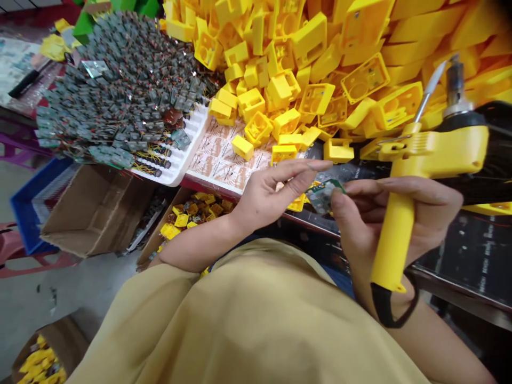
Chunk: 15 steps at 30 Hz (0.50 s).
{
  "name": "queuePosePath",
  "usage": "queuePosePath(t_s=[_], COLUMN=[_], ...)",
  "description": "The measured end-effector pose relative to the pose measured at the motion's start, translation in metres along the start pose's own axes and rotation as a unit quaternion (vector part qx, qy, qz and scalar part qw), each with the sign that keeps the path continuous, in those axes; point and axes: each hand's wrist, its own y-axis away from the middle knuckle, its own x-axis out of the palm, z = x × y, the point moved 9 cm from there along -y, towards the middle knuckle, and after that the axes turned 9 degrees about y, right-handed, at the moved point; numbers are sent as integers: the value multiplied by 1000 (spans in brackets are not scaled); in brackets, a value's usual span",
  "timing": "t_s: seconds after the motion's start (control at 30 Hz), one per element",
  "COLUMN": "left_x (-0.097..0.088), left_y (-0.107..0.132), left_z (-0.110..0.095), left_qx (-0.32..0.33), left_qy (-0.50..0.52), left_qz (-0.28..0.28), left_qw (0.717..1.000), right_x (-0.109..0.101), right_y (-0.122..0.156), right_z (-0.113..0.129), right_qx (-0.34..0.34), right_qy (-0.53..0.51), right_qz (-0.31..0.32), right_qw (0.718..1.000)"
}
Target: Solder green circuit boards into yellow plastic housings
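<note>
Circuit board [321,198], green, one; pistol-shaped tool [395,232], yellow, one: clamped in right grip [363,223], three o'clock; left grip [261,196], can't tell.

Your right hand [424,210] has circuit board [321,199] and hand tool [394,240], your left hand [262,197] just left. Housings [284,88] piled far side, beyond your hands; heaped boards [128,80] on tray [192,143] left of them. Near left: carton [82,210], crate [24,208] beside it.
</note>
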Motion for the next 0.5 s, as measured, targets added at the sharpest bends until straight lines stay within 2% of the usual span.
queuePosePath(t_s=[0.1,0.2,0.27,0.33,0.4,0.5], left_x=[2,-12,-26,-38,-43,-37], left_y=[-4,-9,-13,-16,-16,-13], left_z=[23,27,19,11,10,20], left_qx=[-94,-126,-107,-68,-32,-10], left_qy=[143,168,86,-57,-202,-354], left_qz=[-16,5,44,84,109,143], left_qw=[985,978,990,993,973,924], right_x=[0,1,5,13,27,46], right_y=[11,16,16,16,19,26], right_z=[-1,-1,-10,-21,-28,-31], right_qx=[-13,-101,-142,-167,-202,-239], right_qy=[7,36,78,126,160,193], right_qz=[12,73,122,161,200,231], right_qw=[1000,992,979,965,945,923])
